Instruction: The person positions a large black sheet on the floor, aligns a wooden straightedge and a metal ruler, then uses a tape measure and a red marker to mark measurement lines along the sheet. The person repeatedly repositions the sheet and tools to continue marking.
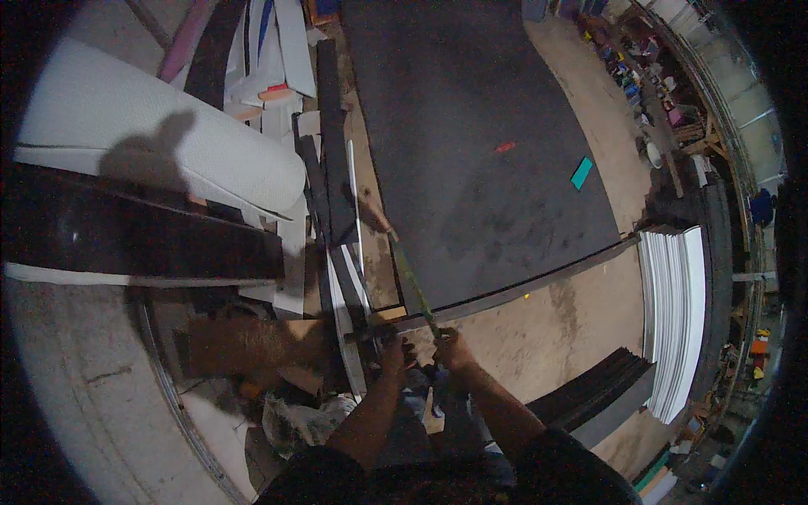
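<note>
My right hand (454, 349) is closed round the near end of a long, thin green-yellow strip (410, 276). The strip slants away to the upper left, and a reddish-brown piece (374, 210) shows at its far end. Beside it, my left hand (394, 355) has curled fingers next to a small dark thing (383, 332); the dim light hides what exactly it grips. Both hands are over the near edge of a large dark grey sheet (480, 219), which lies on a tan board (539, 337).
A red scrap (505, 146) and a green piece (582, 173) lie on the sheet. White sheets (673, 320) and dark strips (589, 391) are stacked on the right. A thick white roll (160, 126) lies left, above a dark slab (143, 223). Long offcuts (337, 151) crowd the sheet's left side.
</note>
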A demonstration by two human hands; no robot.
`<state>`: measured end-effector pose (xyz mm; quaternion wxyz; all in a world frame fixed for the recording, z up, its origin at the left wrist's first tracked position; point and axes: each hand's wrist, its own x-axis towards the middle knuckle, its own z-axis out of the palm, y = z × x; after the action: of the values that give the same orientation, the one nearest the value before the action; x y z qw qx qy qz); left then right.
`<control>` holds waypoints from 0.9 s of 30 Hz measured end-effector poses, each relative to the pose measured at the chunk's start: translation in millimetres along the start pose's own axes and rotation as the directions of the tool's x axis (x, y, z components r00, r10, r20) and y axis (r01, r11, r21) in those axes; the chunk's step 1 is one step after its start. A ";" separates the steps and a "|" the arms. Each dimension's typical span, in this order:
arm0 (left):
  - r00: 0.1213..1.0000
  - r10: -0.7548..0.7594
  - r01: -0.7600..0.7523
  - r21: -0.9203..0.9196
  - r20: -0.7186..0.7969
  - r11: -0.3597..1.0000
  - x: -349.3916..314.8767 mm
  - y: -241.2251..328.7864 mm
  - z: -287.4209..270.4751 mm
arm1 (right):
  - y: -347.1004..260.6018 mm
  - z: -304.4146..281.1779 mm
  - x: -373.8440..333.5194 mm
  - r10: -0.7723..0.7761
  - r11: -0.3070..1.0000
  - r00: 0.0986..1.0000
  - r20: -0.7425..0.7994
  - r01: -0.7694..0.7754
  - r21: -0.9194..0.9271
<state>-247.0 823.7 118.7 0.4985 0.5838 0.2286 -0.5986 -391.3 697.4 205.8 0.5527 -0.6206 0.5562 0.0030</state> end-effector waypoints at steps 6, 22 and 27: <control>0.994 0.005 -0.010 0.053 0.108 0.999 -12.4 23.2 35.4 | 0.4 -113.1 32.3 -0.269 0.963 0.961 0.070 0.268 0.021; 0.832 0.353 -0.462 0.182 0.427 0.868 93.6 90.3 73.6 | 56.3 -249.1 368.2 0.230 0.916 0.857 -0.460 -0.350 -0.195; 0.909 0.284 -0.379 0.326 0.304 0.866 105.5 110.8 119.9 | 0.2 -130.2 355.8 0.097 0.935 0.987 -0.128 -0.134 -0.329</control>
<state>-188.9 642.1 80.8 0.4973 0.6206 -0.0591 -0.6034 -335.4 363.2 36.2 0.4059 -0.6713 0.6126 0.0964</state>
